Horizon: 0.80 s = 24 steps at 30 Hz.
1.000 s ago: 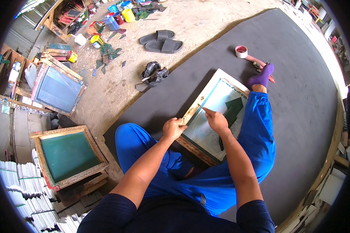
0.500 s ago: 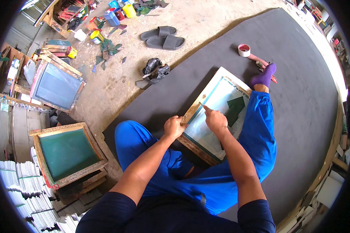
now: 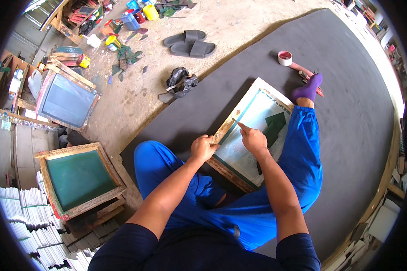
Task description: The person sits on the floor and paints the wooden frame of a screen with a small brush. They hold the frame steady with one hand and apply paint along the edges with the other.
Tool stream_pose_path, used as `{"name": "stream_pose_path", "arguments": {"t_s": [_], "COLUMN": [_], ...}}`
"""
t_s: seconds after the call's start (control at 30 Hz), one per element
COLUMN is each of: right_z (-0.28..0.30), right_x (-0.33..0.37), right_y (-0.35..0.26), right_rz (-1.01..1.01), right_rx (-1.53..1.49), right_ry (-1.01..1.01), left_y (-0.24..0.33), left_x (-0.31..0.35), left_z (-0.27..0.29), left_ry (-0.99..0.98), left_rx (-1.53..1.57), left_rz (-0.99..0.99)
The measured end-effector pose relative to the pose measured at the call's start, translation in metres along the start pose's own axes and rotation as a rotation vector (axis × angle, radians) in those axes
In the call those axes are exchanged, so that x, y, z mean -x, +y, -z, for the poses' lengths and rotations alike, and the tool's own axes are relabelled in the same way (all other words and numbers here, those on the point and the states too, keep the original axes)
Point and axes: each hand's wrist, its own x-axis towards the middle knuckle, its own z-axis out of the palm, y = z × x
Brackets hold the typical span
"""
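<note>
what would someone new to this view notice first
Probably the bright blue trousers across the lower middle, with a purple sock on the right foot, against the dark grey mat. Next comes the pale wood-framed screen before the lap: the left hand grips its near left edge, and the right hand holds what looks like a thin tool at that side.

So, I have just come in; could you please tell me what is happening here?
A person sits on a dark grey surface with a wood-framed screen in front of them. The left hand grips the frame's left side near its lower end. The right hand holds a thin tool, too small to identify, at that side's inner edge. A dark green piece lies on the screen. A tape roll is near the purple-socked foot.
</note>
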Motion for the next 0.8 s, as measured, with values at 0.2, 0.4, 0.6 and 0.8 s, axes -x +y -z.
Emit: {"name": "stream_pose_path", "arguments": {"t_s": [0.2, 0.4, 0.6, 0.8], "right_z": [0.0, -0.008, -0.066, -0.031], "right_x": [-0.005, -0.002, -0.025, -0.018], "right_y": [-0.013, -0.001, 0.044, 0.005], "right_rz": [-0.034, -0.023, 0.103, 0.011], "right_rx": [0.152, -0.155, -0.411, -0.244], "right_ry": [-0.111, -0.062, 0.122, -0.002], "left_y": [0.005, 0.006, 0.007, 0.007], "left_x": [0.0, 0.003, -0.003, -0.002], "left_z": [0.001, 0.003, 0.0, 0.013], "left_ry": [-0.066, 0.039, -0.026, -0.06], "left_rx": [0.017, -0.012, 0.009, -0.043], "left_rz": [0.012, -0.065, -0.043, -0.019]}}
